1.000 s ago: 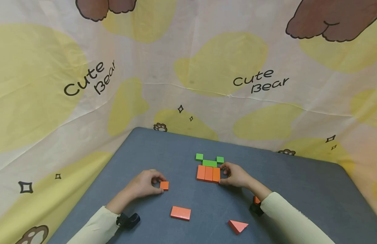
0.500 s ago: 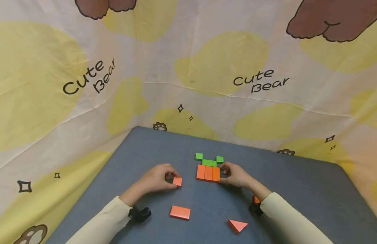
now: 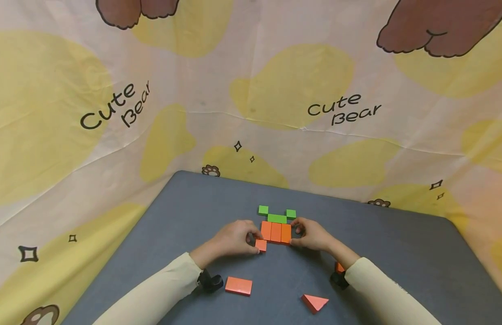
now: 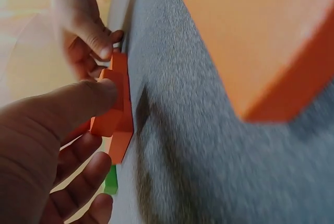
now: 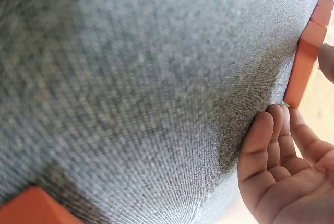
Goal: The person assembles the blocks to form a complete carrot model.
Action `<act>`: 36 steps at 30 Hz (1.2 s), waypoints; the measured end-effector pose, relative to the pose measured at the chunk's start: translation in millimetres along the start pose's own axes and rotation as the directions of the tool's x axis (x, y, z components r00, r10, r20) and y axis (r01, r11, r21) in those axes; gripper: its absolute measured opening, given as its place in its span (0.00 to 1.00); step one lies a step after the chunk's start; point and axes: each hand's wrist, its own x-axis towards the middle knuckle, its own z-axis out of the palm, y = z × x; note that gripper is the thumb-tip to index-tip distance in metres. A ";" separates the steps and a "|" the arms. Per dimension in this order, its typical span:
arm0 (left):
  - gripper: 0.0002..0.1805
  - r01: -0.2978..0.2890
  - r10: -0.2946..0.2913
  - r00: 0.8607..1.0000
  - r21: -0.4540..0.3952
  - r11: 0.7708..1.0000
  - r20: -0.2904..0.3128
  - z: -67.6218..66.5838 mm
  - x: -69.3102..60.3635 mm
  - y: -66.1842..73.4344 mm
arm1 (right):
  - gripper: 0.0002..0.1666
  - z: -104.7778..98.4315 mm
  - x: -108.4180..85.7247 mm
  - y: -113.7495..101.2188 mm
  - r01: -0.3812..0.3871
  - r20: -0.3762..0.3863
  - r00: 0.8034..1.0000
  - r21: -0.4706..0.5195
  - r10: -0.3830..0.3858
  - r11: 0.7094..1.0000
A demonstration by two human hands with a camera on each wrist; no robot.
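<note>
Between thumb and fingers my left hand [image 3: 234, 238] pinches a small orange square block [image 3: 261, 245], at the near left corner of three orange blocks [image 3: 276, 232] lying side by side. In the left wrist view the thumb of my left hand [image 4: 57, 130] presses on that block [image 4: 110, 110]. My right hand [image 3: 312, 234] holds the right side of the row, its thumb at the near corner and a finger at the far one. The right wrist view shows my right hand [image 5: 287, 172] beside the end block [image 5: 303, 67]. Behind the row lies a green rectangle [image 3: 277, 219].
Two small green squares [image 3: 263, 210] [image 3: 290, 214] sit at the green rectangle's far corners. Nearer on the grey table [image 3: 210, 198] lie an orange-red rectangle [image 3: 239, 285] and a triangle [image 3: 314, 303]. Another orange block [image 3: 339, 267] is partly hidden by the right wrist. A patterned cloth hangs behind.
My left hand has moved right with the small square block, from apart on the left to the near left corner of the row. My right hand has stayed at the row's right side.
</note>
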 end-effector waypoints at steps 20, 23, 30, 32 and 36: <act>0.14 -0.009 0.009 1.000 0.032 0.999 0.026 14.2 18.9 8.0 | 0.27 -1.3 -1.2 -0.4 -0.005 0.005 1.000 0.012 0.005 1.000; 0.14 -0.013 0.011 1.000 0.062 0.998 0.024 15.0 19.2 8.7 | 0.28 -4.5 -5.7 0.1 -0.002 0.011 1.000 0.034 0.001 0.999; 0.15 -0.025 0.023 1.000 0.095 0.995 0.013 16.0 18.9 8.6 | 0.25 -17.8 -27.2 2.6 0.016 -0.007 1.000 0.050 -0.016 0.999; 0.15 -0.028 0.027 1.000 0.095 0.995 0.011 16.4 18.9 7.9 | 0.24 -22.7 -36.0 5.0 0.008 -0.028 1.000 0.041 -0.007 0.999; 0.15 -0.030 0.029 0.999 0.081 0.996 0.013 17.8 17.7 6.9 | 0.22 -32.3 -58.5 10.3 -0.033 -0.071 0.997 -0.020 0.031 0.999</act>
